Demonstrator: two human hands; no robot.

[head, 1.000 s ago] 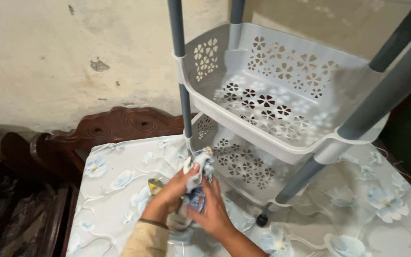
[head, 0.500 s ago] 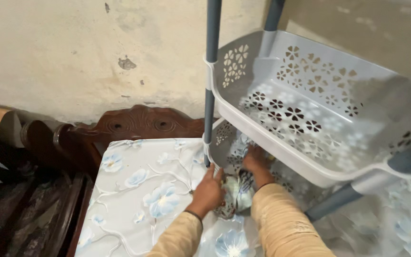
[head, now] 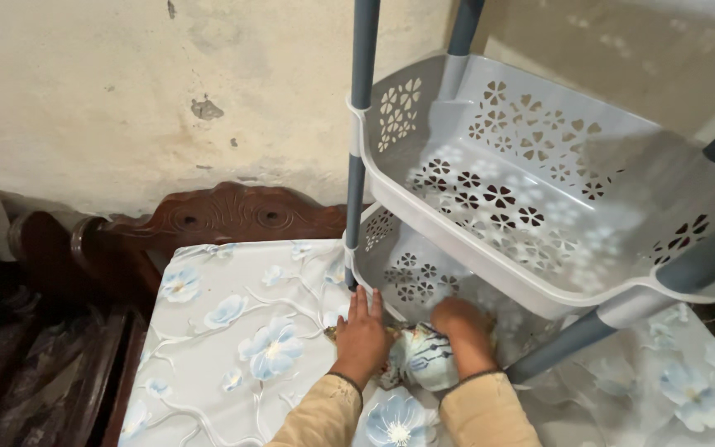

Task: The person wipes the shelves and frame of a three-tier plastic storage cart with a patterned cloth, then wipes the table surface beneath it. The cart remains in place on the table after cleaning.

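Note:
My left hand [head: 362,333] lies flat on the flowered tablecloth [head: 233,331], fingers stretched toward the corner of the lower basket [head: 407,269] of a grey-white plastic rack. Its palm edge touches a crumpled white cloth with dark and blue pattern [head: 425,360]. My right hand [head: 461,321] is curled into a fist at the front of the lower basket, pressing on the same cloth, which bulges under my wrist. How much of the cloth sits inside the basket is hidden by my hands.
The upper basket [head: 539,165], with flower-shaped cut-outs, hangs over my right hand. Grey-blue rack poles [head: 359,124] rise at the corners. A carved dark wooden headboard [head: 225,215] stands behind the table against a stained wall. Dark clutter lies at the left.
My right hand has drawn back from deeper in the lower basket and closed into a fist over the cloth. The left hand has stayed beside the cloth, fingers now straighter.

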